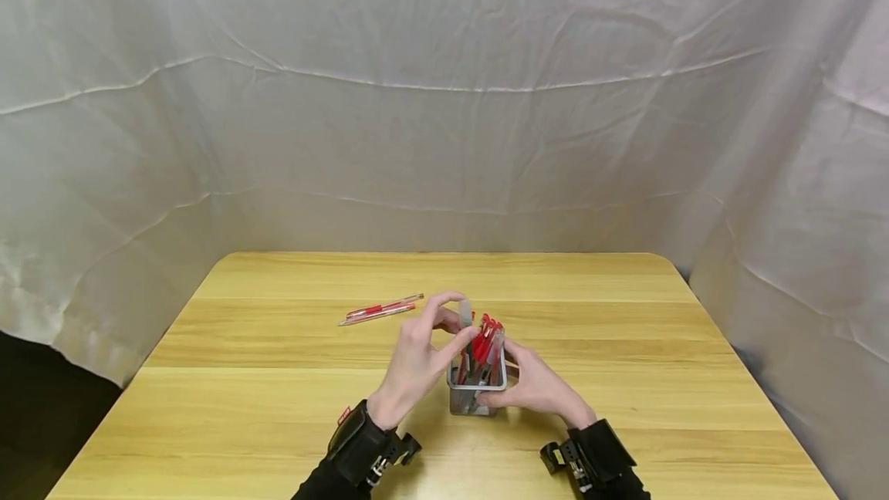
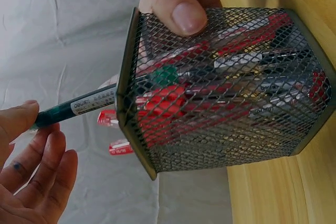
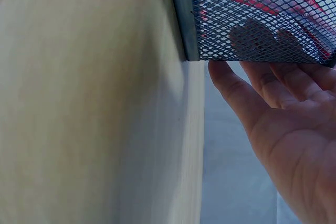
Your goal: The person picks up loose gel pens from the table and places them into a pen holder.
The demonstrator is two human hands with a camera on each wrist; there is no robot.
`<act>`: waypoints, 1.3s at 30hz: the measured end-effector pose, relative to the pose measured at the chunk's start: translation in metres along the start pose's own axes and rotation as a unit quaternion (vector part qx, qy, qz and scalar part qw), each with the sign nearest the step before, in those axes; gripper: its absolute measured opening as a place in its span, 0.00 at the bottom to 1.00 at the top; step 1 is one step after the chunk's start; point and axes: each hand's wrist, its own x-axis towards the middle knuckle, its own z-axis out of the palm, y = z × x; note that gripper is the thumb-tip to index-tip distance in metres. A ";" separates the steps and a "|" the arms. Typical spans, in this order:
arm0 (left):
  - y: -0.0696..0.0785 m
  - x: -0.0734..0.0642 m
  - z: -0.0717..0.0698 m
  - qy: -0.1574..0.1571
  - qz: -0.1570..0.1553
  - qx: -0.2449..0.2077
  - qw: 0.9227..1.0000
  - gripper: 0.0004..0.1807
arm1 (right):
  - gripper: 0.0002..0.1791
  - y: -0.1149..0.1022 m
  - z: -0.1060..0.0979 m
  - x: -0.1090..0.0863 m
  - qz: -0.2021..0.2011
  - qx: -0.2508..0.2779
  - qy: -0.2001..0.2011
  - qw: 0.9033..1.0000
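Note:
A dark wire-mesh pen holder (image 1: pixel 464 401) stands on the table, filled with several pens, many with red caps (image 2: pixel 169 100). My left hand (image 1: pixel 415 357) is at the holder's top and pinches the end of a dark green pen (image 2: pixel 94 103) between thumb and fingertips. That pen sticks up out of the opening, its green lower part showing through the mesh in the left wrist view. On the other side, my right hand (image 1: pixel 538 386) grips the holder, thumb across the front and fingers (image 3: pixel 236 90) along the far side.
Several red and clear pens (image 1: pixel 380 310) lie side by side on the wooden table (image 1: pixel 278 400), left of the holder and farther back. A pale grey cloth (image 1: pixel 444 137) hangs behind the table and along its sides.

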 end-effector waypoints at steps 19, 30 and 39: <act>0.008 0.001 0.016 -0.091 0.025 0.048 0.994 0.16 | 0.49 0.000 0.001 0.000 -0.018 -0.024 0.003 1.000; -0.019 -0.006 -0.006 0.019 -0.022 0.043 0.999 0.07 | 0.45 -0.002 0.001 0.001 -0.014 -0.052 0.023 0.998; -0.046 -0.019 -0.029 0.033 -0.114 0.033 0.992 0.06 | 0.47 -0.001 0.002 0.002 -0.009 -0.017 0.010 1.000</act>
